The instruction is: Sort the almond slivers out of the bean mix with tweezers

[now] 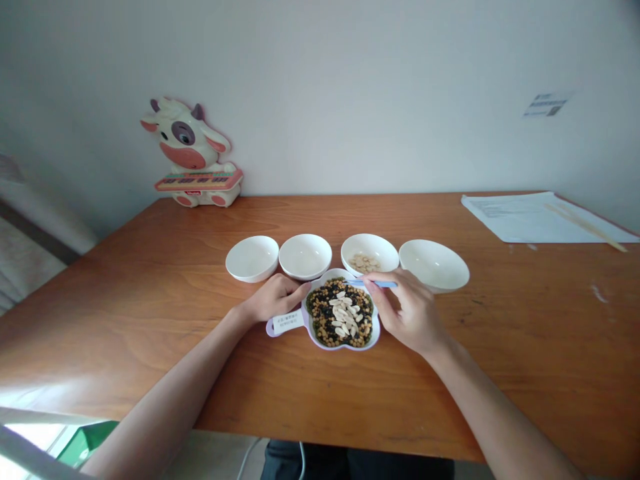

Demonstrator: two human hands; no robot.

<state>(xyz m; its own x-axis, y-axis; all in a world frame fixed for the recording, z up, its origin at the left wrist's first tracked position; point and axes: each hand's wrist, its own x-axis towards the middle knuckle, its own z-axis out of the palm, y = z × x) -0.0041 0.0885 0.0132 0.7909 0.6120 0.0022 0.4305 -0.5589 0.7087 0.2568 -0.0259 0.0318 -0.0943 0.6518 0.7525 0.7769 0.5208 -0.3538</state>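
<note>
A lilac-rimmed white flower-shaped dish (323, 335) sits at the table's middle, holding dark seeds, yellowish grains and a pile of pale flat seeds (342, 312). My left hand (276, 299) grips its left rim, just above a labelled handle (286, 323). My right hand (409, 311) pinches a small blue plastic utensil (379, 284), whose tip reaches over the dish's far rim. Just behind stand several white bowls, and the one nearest my right hand, a white bowl (370, 255), holds pale seeds (365, 263).
The wooden table (125, 333) meets a white wall at the back. A cow-shaped toy (189, 153) stands at the back left. Papers (540, 218) and a thin wooden stick (585, 227) lie at the back right.
</note>
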